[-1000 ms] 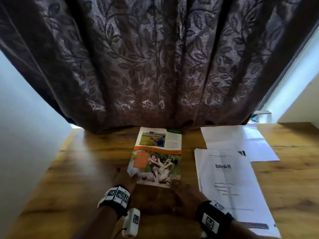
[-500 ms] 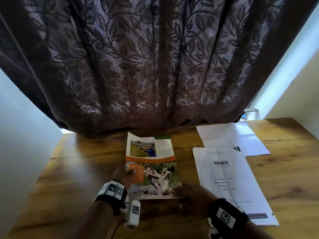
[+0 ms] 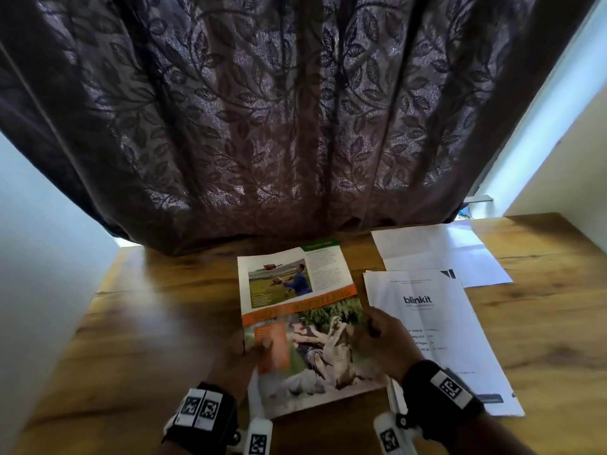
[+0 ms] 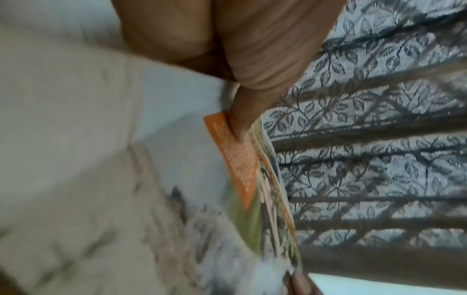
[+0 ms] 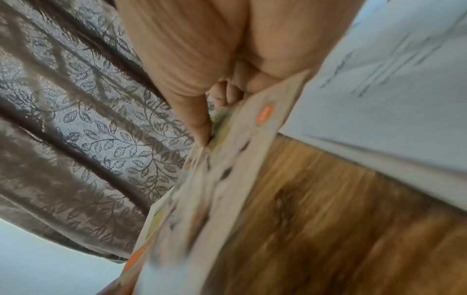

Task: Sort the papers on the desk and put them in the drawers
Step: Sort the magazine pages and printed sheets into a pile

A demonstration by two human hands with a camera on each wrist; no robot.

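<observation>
A colourful magazine point(image 3: 302, 310) with photos and an orange band is lifted off the wooden desk point(image 3: 138, 323) in front of me. My left hand point(image 3: 244, 351) pinches its left edge, thumb on the orange panel; in the left wrist view the thumb presses the orange panel of the magazine point(image 4: 242, 159). My right hand point(image 3: 382, 336) grips the right edge, and the right wrist view shows the thumb on top of the magazine point(image 5: 227, 159) with fingers curled beneath. A white "blinkit" sheet stack point(image 3: 437, 323) lies to the right, with further white papers point(image 3: 437, 251) behind it.
A dark leaf-patterned curtain point(image 3: 279, 126) hangs right behind the desk's far edge. A pale wall point(image 3: 39, 241) bounds the left side, and a lit window strip and wall point(image 3: 542, 126) stand at the right. Bare wood lies left of the magazine.
Both hands have taken hold of the magazine's side edges and raised it off the desk toward me; a second ago it lay flat with the hands at its near edge.
</observation>
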